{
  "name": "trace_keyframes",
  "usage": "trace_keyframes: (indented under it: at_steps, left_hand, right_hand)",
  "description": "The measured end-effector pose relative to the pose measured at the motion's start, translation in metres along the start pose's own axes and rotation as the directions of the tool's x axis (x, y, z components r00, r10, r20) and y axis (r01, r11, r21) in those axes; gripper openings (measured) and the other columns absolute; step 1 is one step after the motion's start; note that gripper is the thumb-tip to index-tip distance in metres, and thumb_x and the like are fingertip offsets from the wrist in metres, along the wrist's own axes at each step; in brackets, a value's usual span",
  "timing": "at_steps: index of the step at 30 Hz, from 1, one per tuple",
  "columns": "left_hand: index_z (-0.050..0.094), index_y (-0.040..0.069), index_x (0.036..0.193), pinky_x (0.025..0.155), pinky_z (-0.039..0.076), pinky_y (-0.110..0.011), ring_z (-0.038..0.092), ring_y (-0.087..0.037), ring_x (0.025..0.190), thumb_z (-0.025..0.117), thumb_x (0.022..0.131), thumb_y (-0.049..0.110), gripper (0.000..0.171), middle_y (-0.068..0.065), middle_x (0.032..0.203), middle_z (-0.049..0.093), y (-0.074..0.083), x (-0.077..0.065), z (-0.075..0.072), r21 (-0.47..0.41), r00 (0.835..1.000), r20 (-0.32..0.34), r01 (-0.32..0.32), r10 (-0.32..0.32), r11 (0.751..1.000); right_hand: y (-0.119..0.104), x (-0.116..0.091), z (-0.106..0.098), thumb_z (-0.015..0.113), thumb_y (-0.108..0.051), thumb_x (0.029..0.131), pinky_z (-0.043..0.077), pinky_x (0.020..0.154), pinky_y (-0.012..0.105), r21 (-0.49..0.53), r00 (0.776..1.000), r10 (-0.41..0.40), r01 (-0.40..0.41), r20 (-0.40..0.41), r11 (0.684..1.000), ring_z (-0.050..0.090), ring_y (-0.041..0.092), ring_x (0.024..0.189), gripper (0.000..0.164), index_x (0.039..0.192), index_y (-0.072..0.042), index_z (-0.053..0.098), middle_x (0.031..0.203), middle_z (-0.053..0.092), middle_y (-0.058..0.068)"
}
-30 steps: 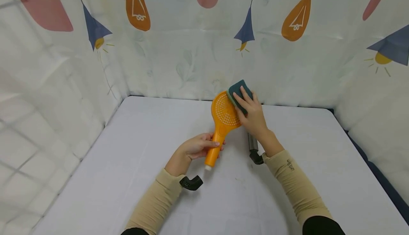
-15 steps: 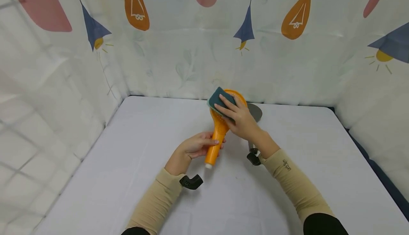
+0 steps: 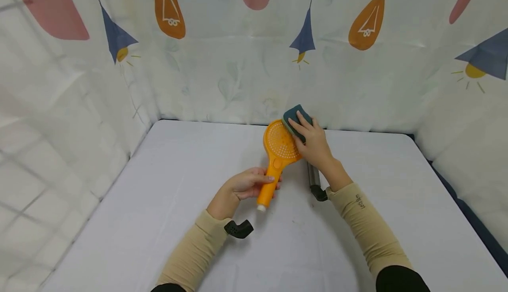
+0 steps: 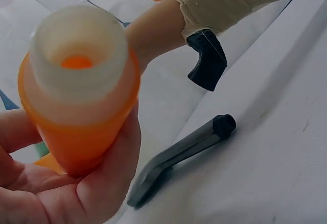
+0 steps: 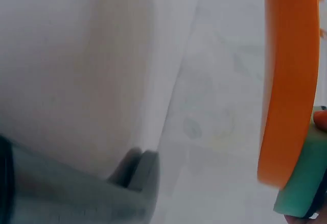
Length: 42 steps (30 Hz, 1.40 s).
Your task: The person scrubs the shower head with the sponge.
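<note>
An orange shower head point(image 3: 282, 144) with a round perforated face is held up over the table, its face toward the head camera. My left hand point(image 3: 250, 183) grips its handle, thumb across the front. In the left wrist view the handle's pale hollow end point(image 4: 79, 55) points at the camera. My right hand point(image 3: 313, 144) holds a green sponge point(image 3: 295, 117) with a darker top against the upper right rim of the face. The right wrist view shows the sponge point(image 5: 301, 183) touching the orange head point(image 5: 291, 81) from behind its edge.
A grey shower head lies on the white table point(image 3: 190, 239) behind the right hand; its handle point(image 3: 313, 175) shows below the hand, while the hand hides its head. Fabric walls point(image 3: 222, 76) with printed lamps stand at the back and sides.
The sponge went left across the perforated face half a second ago, then back to the upper right rim. The orange shower head has tilted slightly; the left hand keeps its grip.
</note>
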<state>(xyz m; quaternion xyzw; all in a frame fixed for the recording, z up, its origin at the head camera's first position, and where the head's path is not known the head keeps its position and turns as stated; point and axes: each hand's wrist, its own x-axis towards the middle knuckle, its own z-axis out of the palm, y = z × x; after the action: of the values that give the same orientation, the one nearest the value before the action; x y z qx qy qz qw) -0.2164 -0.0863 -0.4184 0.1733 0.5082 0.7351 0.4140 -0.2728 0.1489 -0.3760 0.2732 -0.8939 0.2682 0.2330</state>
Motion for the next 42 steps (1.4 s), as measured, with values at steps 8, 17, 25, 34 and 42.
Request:
trace_keyframes:
  at_steps: [8, 17, 25, 34, 42]
  left_hand:
    - [0.034, -0.013, 0.139, 0.085, 0.056, -0.031, 0.060, -0.013, 0.098, 0.034, 0.107, 0.001, 0.035, -0.006, 0.113, 0.053, -0.003, 0.000, 0.000, -0.030, 1.000, -0.014, -0.020, 0.020, 0.999]
    - [0.028, -0.014, 0.143, 0.090, 0.054, -0.033, 0.059, -0.012, 0.099, 0.033, 0.106, -0.001, 0.040, -0.004, 0.117, 0.050, -0.004, 0.004, -0.001, -0.017, 0.999, -0.033, -0.014, 0.014, 1.000]
    - [0.025, -0.017, 0.145, 0.093, 0.053, -0.036, 0.056, -0.015, 0.102, 0.037, 0.106, 0.001, 0.045, -0.007, 0.119, 0.051, -0.001, 0.002, -0.001, -0.014, 0.997, -0.072, -0.001, 0.000, 1.000]
    - [0.022, -0.013, 0.150, 0.093, 0.053, -0.037, 0.056, -0.015, 0.100, 0.036, 0.107, 0.002, 0.048, -0.006, 0.120, 0.049, 0.004, -0.003, -0.004, -0.025, 0.993, -0.115, -0.011, 0.008, 1.000]
    - [0.028, -0.010, 0.147, 0.095, 0.052, -0.039, 0.055, -0.015, 0.100, 0.037, 0.107, 0.003, 0.043, -0.004, 0.118, 0.050, 0.006, -0.005, -0.005, -0.025, 0.992, -0.129, -0.018, 0.014, 1.000]
  right_hand:
    - [-0.037, -0.001, 0.016, 0.069, -0.008, 0.097, 0.030, 0.113, 0.066, 0.015, 0.942, -0.303, 0.304, 0.147, 0.952, 0.036, 0.058, 0.138, 0.045, 0.141, -0.010, 0.063, 0.154, 0.046, 0.018]
    - [-0.017, 0.008, 0.008, 0.069, -0.007, 0.097, 0.033, 0.109, 0.068, -0.010, 0.980, -0.185, 0.186, 0.077, 0.983, 0.039, 0.052, 0.138, 0.045, 0.142, -0.010, 0.063, 0.155, 0.045, 0.015]
    - [0.008, 0.000, -0.002, 0.066, -0.005, 0.099, 0.035, 0.105, 0.070, 0.063, 0.996, 0.085, -0.088, 0.036, 0.994, 0.035, 0.050, 0.140, 0.050, 0.148, -0.008, 0.055, 0.160, 0.036, 0.016]
    - [-0.020, -0.019, 0.019, 0.071, -0.001, 0.094, 0.027, 0.111, 0.071, 0.143, 0.972, -0.229, 0.219, 0.058, 0.965, 0.030, 0.058, 0.142, 0.046, 0.139, -0.005, 0.063, 0.155, 0.044, 0.019]
    - [-0.014, -0.024, 0.016, 0.075, 0.003, 0.088, 0.034, 0.102, 0.076, 0.131, 0.925, -0.376, 0.366, 0.055, 0.921, 0.034, 0.061, 0.138, 0.051, 0.137, -0.006, 0.065, 0.152, 0.049, 0.019]
